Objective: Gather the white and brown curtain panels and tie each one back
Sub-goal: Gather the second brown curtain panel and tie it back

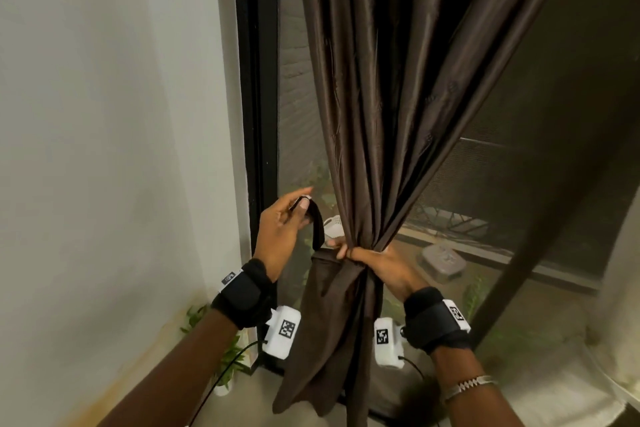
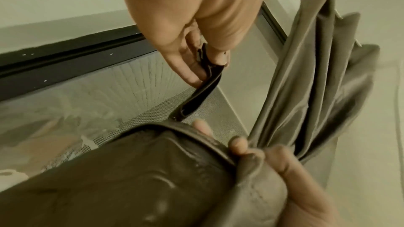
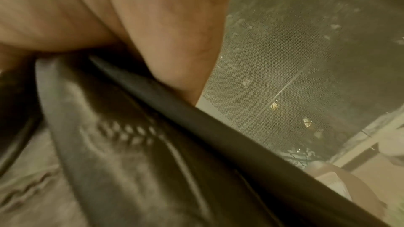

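Note:
The brown curtain panel (image 1: pixel 388 97) hangs in front of the window, gathered into a bunch at waist height. My right hand (image 1: pixel 377 262) grips that bunch, fingers curled round the folds (image 2: pixel 251 148). A dark tieback strap (image 1: pixel 317 225) rises from the bunch to my left hand (image 1: pixel 287 222), which pinches its free end between thumb and fingers (image 2: pixel 210 63). Below the grip the curtain's tail (image 1: pixel 329 340) hangs loose. In the right wrist view only my palm (image 3: pixel 153 23) and curtain folds (image 3: pixel 153 144) show. A white curtain edge (image 1: pixel 616 288) shows at the far right.
A black window frame (image 1: pixel 256 114) stands left of the curtain, with a mesh screen (image 1: pixel 519 166) behind it. A white wall (image 1: pixel 104 149) fills the left side. A small potted plant (image 1: pixel 225 357) sits on the floor by the frame. Cables hang from both wrist cameras.

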